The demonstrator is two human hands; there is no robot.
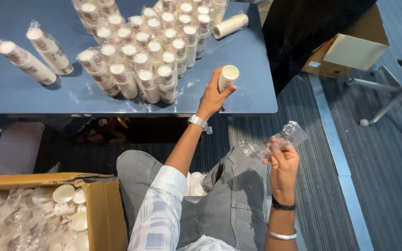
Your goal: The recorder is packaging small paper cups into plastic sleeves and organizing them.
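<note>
Left hand (215, 95) grip clamped on a stack of paper cups (227, 77) just above the blue surface (19, 95) edge, beside wrapped cup stacks (140, 51); right hand (283, 165) pinching a crumpled clear plastic wrapper (275, 142) over the lap.

Wrapped stacks of paper cups (145, 51) stand crowded upright on the blue worktop (15, 93), two more wrapped stacks (36, 56) standing apart at its left. An open cardboard box (101, 209) of cups sits lower left; another cardboard box (350, 51) rests on the striped carpet (387, 162).
</note>
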